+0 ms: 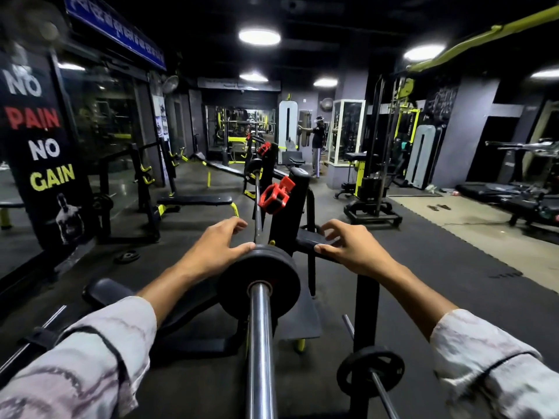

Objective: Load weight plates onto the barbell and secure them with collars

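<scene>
A chrome barbell (259, 334) runs away from me along the middle of the view, resting on a black rack. Black weight plates (284, 276) sit on its near sleeve. My left hand (214, 246) hovers at the plates' upper left rim with fingers spread, the thumb touching the rim. My right hand (348, 246) is open to the right of the plates, above the rack's black arm. A red collar (273, 197) hangs on the rack upright beyond the plates. A second red collar (263, 148) and another plate (253, 169) sit at the bar's far end.
A small plate (369, 370) sits on a storage peg at lower right. Another plate (128, 255) lies on the floor at left. A flat bench (193, 201) stands left of the rack. A person (317, 146) stands far back by a machine. A mirror wall runs along the left.
</scene>
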